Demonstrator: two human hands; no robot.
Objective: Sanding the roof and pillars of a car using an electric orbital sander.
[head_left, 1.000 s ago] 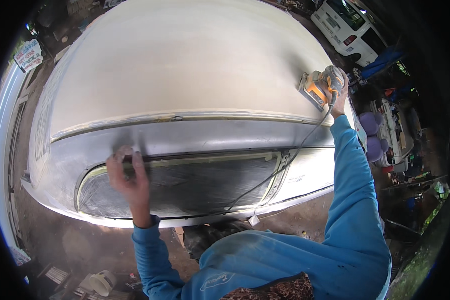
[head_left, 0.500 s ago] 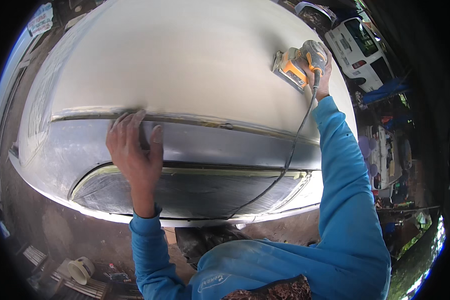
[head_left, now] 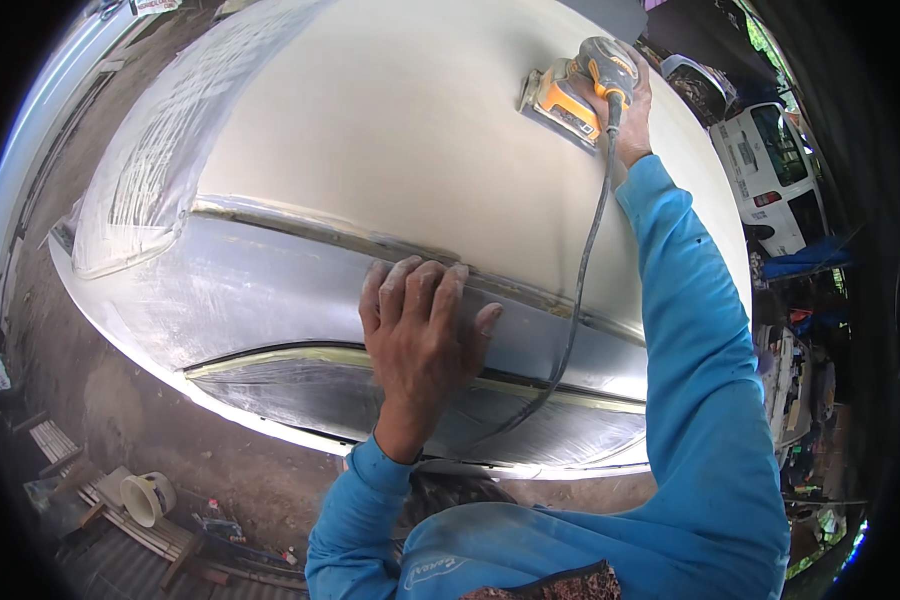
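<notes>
My right hand (head_left: 638, 125) grips an orange and grey electric sander (head_left: 570, 100) lying on the pale, smooth roof (head_left: 390, 110) of a vehicle body, toward the upper right. A dark cord (head_left: 578, 300) runs down from the sander across the side panel. My left hand (head_left: 418, 335), dusty at the fingertips, rests with bent fingers apart on the edge by the roof channel (head_left: 300, 227), holding nothing that I can see. Below it is a side window (head_left: 260, 388) covered with sheeting and edged in pale yellow tape.
A white van (head_left: 785, 175) stands at the right, with clutter below it. At lower left are a cream bucket (head_left: 142, 500) and slatted wooden boards (head_left: 55, 440) on the dirt floor (head_left: 120, 380). A long pale vehicle body or panel (head_left: 15, 170) runs along the left edge.
The sander in my right hand has moved up and away across the roof. My left hand has shifted right and settled on the channel's edge. The view has turned slightly.
</notes>
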